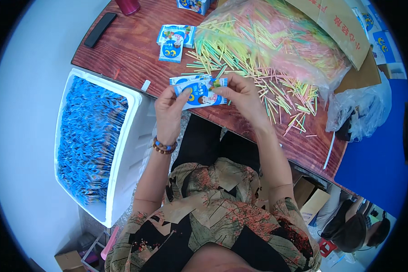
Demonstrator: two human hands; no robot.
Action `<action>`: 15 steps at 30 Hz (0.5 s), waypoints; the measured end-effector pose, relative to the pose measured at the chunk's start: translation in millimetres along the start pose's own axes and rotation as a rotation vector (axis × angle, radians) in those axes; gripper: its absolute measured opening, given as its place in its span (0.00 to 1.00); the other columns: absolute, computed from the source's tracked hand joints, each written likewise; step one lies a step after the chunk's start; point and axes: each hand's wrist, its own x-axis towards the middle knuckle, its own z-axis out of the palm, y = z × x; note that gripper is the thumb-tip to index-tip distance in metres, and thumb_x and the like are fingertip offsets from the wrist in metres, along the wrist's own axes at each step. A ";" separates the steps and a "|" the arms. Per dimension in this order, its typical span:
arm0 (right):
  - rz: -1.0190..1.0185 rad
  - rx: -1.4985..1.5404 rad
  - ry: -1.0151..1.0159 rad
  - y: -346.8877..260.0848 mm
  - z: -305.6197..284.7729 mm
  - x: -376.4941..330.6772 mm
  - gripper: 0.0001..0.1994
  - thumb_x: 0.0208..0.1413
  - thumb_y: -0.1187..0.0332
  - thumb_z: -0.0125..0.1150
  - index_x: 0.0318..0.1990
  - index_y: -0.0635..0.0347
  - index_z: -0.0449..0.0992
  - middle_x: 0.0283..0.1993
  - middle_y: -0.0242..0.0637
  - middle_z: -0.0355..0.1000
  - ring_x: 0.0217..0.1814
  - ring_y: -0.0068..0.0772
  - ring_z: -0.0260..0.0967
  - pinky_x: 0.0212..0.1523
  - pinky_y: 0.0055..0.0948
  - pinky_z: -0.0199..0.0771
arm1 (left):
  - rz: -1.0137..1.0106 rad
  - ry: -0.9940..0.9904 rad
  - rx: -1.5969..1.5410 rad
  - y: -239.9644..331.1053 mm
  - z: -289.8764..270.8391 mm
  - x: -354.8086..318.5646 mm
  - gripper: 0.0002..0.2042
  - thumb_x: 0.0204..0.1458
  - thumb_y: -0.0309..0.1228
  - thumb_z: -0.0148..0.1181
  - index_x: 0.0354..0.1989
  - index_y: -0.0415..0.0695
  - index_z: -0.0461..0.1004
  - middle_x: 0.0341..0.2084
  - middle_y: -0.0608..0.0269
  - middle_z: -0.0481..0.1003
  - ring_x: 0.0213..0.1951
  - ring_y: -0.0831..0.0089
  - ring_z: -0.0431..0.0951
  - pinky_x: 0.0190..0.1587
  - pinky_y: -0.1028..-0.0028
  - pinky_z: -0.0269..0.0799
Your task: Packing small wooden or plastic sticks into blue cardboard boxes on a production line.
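Note:
Between my two hands, at the near edge of the table, is a small blue and white printed packet (199, 100). My left hand (168, 113) pinches its left end between thumb and fingers. The right end is gripped the same way by my right hand (245, 97). Part of another blue and white packet shows just behind it; I cannot tell whether it is held too. Just beyond, short yellow, green and pink sticks (222, 52) lie loose on the table. Two more packets (171, 51) rest farther back, one overlapping the other.
A large clear bag (299, 50) spills the sticks, with a cardboard box (335, 22) behind it. On my left stands a white foam box (130, 122) full of blue packets. A black bar-shaped object (100, 30) lies far left, a crumpled plastic bag (362, 109) right. Another person (349, 226) is at lower right.

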 end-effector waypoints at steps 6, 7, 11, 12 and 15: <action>0.071 0.061 0.060 11.7 5.3 -22.3 0.03 0.56 0.75 0.61 0.36 0.64 0.76 0.33 0.28 0.75 0.34 0.13 0.70 0.35 0.16 0.70 | -0.076 0.048 -0.097 -7.8 5.5 -25.1 0.07 0.57 0.23 0.57 0.42 0.37 0.76 0.35 0.69 0.78 0.35 0.88 0.73 0.39 0.83 0.69; 0.061 0.064 0.083 13.8 6.0 -23.6 0.03 0.56 0.75 0.62 0.36 0.64 0.76 0.33 0.27 0.75 0.34 0.12 0.70 0.35 0.15 0.71 | -0.067 0.049 -0.089 -8.9 4.6 -26.8 0.07 0.57 0.23 0.57 0.42 0.36 0.77 0.35 0.69 0.78 0.35 0.88 0.73 0.39 0.83 0.69; 0.034 0.039 0.087 17.2 -0.9 -29.0 0.03 0.55 0.75 0.62 0.35 0.64 0.77 0.31 0.26 0.74 0.33 0.12 0.69 0.34 0.15 0.70 | -0.056 0.079 -0.114 -10.5 12.4 -30.0 0.07 0.57 0.23 0.58 0.41 0.36 0.77 0.35 0.68 0.78 0.35 0.88 0.73 0.39 0.84 0.68; 0.028 0.016 0.094 17.7 -2.3 -29.2 0.03 0.55 0.75 0.62 0.34 0.64 0.77 0.29 0.26 0.74 0.32 0.11 0.68 0.33 0.15 0.69 | -0.059 0.077 -0.113 -12.3 14.4 -30.3 0.07 0.57 0.23 0.58 0.41 0.36 0.77 0.35 0.68 0.78 0.35 0.88 0.73 0.39 0.84 0.68; 0.010 -0.063 0.101 15.9 -5.9 -30.9 0.03 0.55 0.74 0.63 0.33 0.64 0.77 0.27 0.25 0.73 0.31 0.11 0.66 0.32 0.14 0.67 | -0.072 0.110 -0.171 -19.2 16.6 -30.6 0.06 0.57 0.23 0.57 0.41 0.36 0.77 0.35 0.67 0.78 0.34 0.87 0.74 0.39 0.84 0.68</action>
